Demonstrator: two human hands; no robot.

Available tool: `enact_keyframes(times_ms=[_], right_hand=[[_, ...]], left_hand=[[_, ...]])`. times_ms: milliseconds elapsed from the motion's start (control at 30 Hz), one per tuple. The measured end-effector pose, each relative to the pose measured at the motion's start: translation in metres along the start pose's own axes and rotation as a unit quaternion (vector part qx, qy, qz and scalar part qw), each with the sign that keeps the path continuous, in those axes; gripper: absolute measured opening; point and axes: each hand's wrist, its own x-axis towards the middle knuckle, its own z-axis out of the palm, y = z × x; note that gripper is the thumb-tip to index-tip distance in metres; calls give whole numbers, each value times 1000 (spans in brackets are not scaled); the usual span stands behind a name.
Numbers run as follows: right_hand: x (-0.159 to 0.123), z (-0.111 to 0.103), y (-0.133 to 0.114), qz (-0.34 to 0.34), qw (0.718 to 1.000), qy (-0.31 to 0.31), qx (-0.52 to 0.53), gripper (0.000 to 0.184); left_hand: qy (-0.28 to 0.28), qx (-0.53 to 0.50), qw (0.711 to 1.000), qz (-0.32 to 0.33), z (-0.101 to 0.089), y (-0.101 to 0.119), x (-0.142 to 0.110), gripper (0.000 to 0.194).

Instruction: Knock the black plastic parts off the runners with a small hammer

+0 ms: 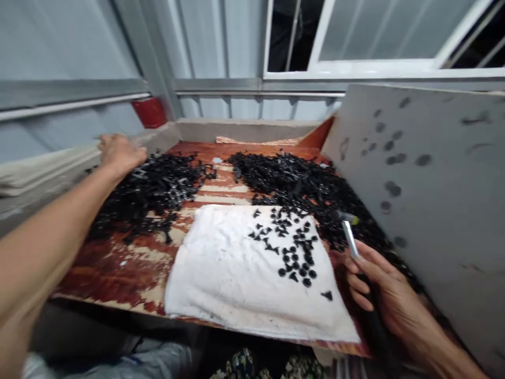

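My right hand [379, 284] is wrapped round a small hammer [349, 237] with a dark handle and a metal neck; its head, with a yellowish face, points up. Under the hammer lies the right edge of a heap of small black plastic parts [288, 176]. My left hand [120, 150] reaches out at the far left, over a second heap of black parts [158, 184] and beside the ledge. Its fingers are blurred and partly hidden, so their grip is unclear. Between the hands, a white cloth [221, 268] carries scattered black round-headed pieces [295, 258] on its right half.
The worn red-brown table [118, 268] has a raised grey border at the back and left. A folded pale cloth [51, 166] lies on the left ledge. A grey panel [434, 200] with dark round marks stands along the right. A red box [150, 112] sits in the back corner.
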Motion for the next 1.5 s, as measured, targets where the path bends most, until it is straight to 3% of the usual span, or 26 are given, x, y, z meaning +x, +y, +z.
enact_keyframes(times_ms=[33, 67, 133, 233, 333, 467, 767, 933, 1000, 1133, 1267, 1367, 1500], right_hand=[[1, -6, 4, 7, 1000, 2, 13, 58], [2, -10, 7, 9, 1000, 0, 23, 57], [4, -15, 12, 9, 999, -9, 40, 51], [9, -17, 14, 4, 997, -37, 60, 47], [12, -17, 14, 0, 996, -44, 75, 49], [12, -21, 14, 0, 995, -41, 91, 49], [11, -28, 11, 41, 989, -88, 111, 43], [10, -32, 9, 51, 986, -102, 119, 39], [11, -32, 10, 51, 986, -105, 121, 40], [11, -33, 10, 50, 985, -106, 126, 40], [10, -33, 10, 50, 985, -105, 128, 38], [10, -33, 10, 51, 985, -105, 130, 39], [10, -34, 10, 51, 985, -99, 134, 38]], left_hand=[[30, 28, 999, -17, 15, 1, -6, 31], [23, 50, 998, -20, 32, 7, -17, 33], [-54, 33, 996, 66, 67, 29, -47, 37], [-141, -15, 973, 183, 109, 80, -104, 38], [-207, -31, 924, 321, 125, 125, -149, 38], [-256, -9, 890, 377, 123, 144, -175, 45], [-294, -24, 852, 433, 125, 160, -195, 48], [-273, -90, 852, 437, 137, 187, -182, 33], [-283, -90, 837, 459, 142, 199, -173, 36], [-355, -34, 786, 506, 149, 221, -160, 39], [-391, -8, 765, 512, 151, 230, -152, 28], [-401, -31, 767, 500, 151, 224, -144, 27], [-349, -100, 797, 482, 147, 205, -133, 28]])
